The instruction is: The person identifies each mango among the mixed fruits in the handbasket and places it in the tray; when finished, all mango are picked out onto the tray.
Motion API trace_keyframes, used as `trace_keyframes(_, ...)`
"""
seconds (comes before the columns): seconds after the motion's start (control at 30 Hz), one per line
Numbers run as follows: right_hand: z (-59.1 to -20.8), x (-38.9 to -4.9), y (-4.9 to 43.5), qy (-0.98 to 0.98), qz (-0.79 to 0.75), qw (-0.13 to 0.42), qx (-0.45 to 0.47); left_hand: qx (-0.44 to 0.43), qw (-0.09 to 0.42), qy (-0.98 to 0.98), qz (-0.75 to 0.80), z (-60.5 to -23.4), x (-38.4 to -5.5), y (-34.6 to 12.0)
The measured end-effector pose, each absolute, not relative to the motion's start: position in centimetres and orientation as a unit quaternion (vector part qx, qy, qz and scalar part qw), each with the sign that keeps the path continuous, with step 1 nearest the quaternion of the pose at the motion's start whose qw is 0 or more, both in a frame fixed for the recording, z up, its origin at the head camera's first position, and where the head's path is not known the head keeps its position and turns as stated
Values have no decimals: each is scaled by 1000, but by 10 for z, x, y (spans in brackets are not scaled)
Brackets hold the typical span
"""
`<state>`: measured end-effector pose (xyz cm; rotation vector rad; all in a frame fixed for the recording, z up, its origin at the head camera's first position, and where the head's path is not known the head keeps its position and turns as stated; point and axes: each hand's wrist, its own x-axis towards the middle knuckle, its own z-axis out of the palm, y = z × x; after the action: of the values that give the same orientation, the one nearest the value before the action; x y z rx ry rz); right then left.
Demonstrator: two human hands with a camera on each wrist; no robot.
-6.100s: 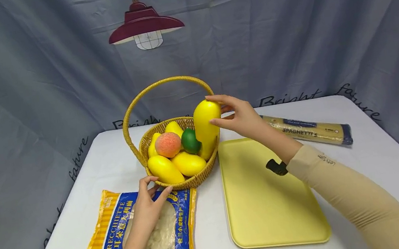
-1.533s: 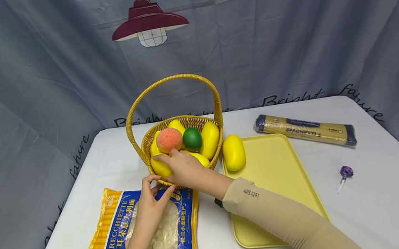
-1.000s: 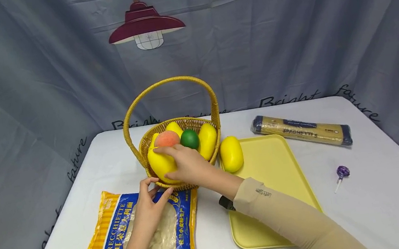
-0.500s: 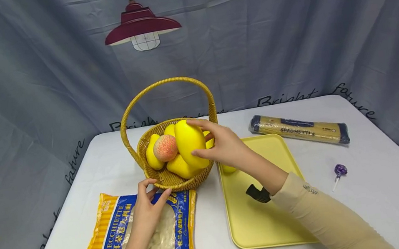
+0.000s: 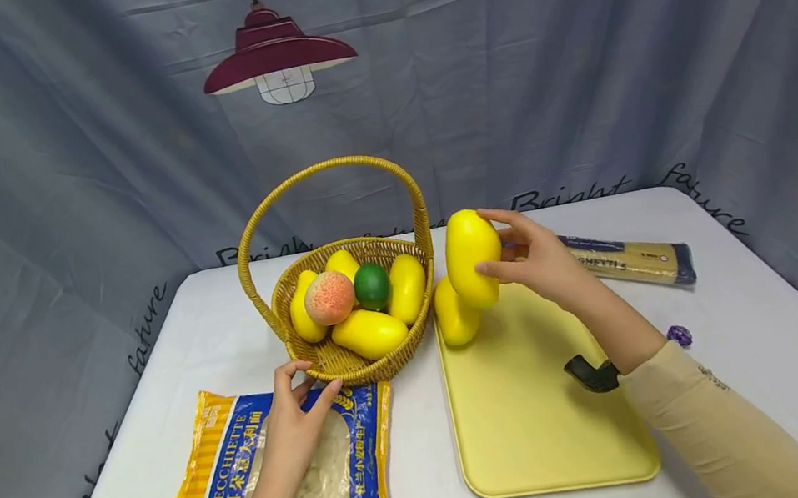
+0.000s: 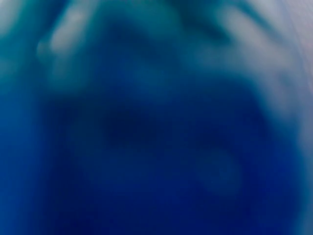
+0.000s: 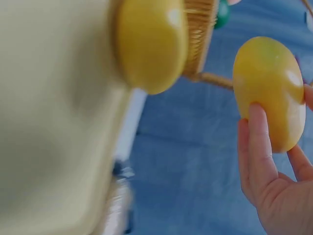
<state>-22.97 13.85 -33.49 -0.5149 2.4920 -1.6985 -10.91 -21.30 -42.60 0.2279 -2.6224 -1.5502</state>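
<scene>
My right hand point(image 5: 540, 260) grips a yellow mango point(image 5: 473, 258) and holds it up over the far left part of the yellow tray point(image 5: 542, 415). In the right wrist view, fingers and thumb curve round this mango point(image 7: 269, 93). Another mango point(image 5: 456, 321) lies on the tray by its left edge, partly behind the held one. My left hand point(image 5: 293, 419) holds the near rim of the wicker basket point(image 5: 406, 357) between thumb and fingers. Inside the basket are a peach point(image 5: 329, 298), a green fruit point(image 5: 372, 286) and several mangoes point(image 5: 370, 333). The left wrist view is a dark blue blur.
A blue and yellow bag of orecchiette point(image 5: 247, 471) lies under my left forearm. Behind my right hand is a spaghetti pack point(image 5: 643, 263), partly covered. A purple lollipop point(image 5: 680, 336) shows beside my right wrist. The basket's tall handle point(image 5: 327, 166) arches over the fruit.
One mango has gone from the basket onto the tray. My right hand has lifted another from the basket's near left and carried it right, over the tray. My left hand has stayed at the rim.
</scene>
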Motion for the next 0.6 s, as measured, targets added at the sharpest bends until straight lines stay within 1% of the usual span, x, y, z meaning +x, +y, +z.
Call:
trace_keyframes(0.17, -354, -235, 161, 797, -586, 99, -106, 76, 46, -860, -502, -425, -108, -212)
trace_keyframes(0.33, -378, -241, 172, 779, -608, 143, -64, 79, 41, -856, -509, -427, -107, -213)
trace_keyframes(0.6, -407, -250, 184, 756, -621, 203, -43, 77, 42, -856, -509, -427, -108, -213)
